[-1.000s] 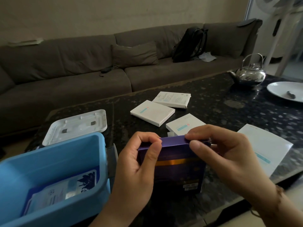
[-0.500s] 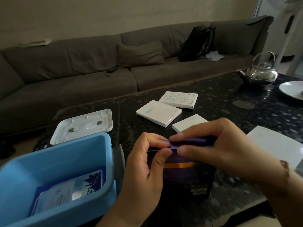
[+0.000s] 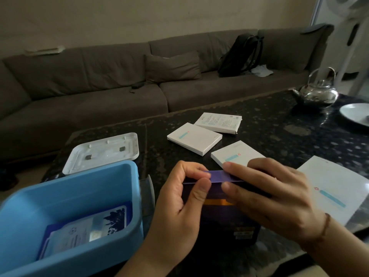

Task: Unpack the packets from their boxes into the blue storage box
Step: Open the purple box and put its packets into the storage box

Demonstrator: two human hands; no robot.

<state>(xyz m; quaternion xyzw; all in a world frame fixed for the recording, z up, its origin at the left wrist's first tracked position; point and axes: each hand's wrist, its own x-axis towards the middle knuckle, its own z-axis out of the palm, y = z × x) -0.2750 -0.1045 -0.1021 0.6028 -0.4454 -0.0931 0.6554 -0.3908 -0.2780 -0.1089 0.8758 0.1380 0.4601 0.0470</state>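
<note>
A dark purple box with a gold band stands upright on the black table near its front edge. My left hand grips its left side, thumb and forefinger pinching the top flap. My right hand holds the top from the right, fingers on the same flap, which is lifted a little. The blue storage box stands open at the lower left with a blue-and-white packet lying flat inside. Three white boxes lie behind my hands: one nearest, one in the middle, one farther back.
A white lid lies upside down behind the blue box. A flat white packet lies at the right. A metal kettle and a white plate stand at the far right. A grey sofa runs along behind the table.
My fingers have worked the purple box's top flap up from shut to partly lifted. The view has shifted slightly left and closer.
</note>
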